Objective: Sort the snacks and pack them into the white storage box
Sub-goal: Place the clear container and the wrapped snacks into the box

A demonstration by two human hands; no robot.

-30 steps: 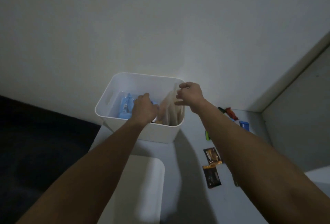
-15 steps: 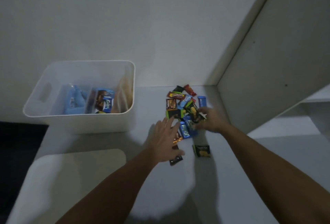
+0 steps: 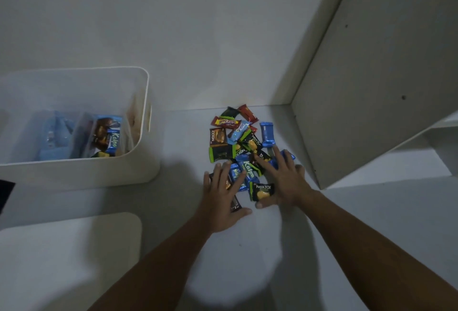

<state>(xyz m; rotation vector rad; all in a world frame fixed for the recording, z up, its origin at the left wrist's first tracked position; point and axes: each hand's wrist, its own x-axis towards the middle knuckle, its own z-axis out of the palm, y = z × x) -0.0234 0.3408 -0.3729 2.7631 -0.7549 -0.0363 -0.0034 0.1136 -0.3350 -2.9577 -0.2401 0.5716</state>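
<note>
Currently, pile: snack packets [image 3: 244, 144] heaped on the table [image 3: 247, 261], right of the white storage box [image 3: 146, 122].
My hands: left hand [image 3: 223, 198] and right hand [image 3: 285, 181] spread flat on the pile's near edge, holding nothing.
Handling: light, slick, crinkly wrappers; I judge pinching a sealed end safest.

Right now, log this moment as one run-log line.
stage: sorting | left hand: flat on snack pile | right hand: flat on pile | white storage box: partly filled, left of pile
</note>
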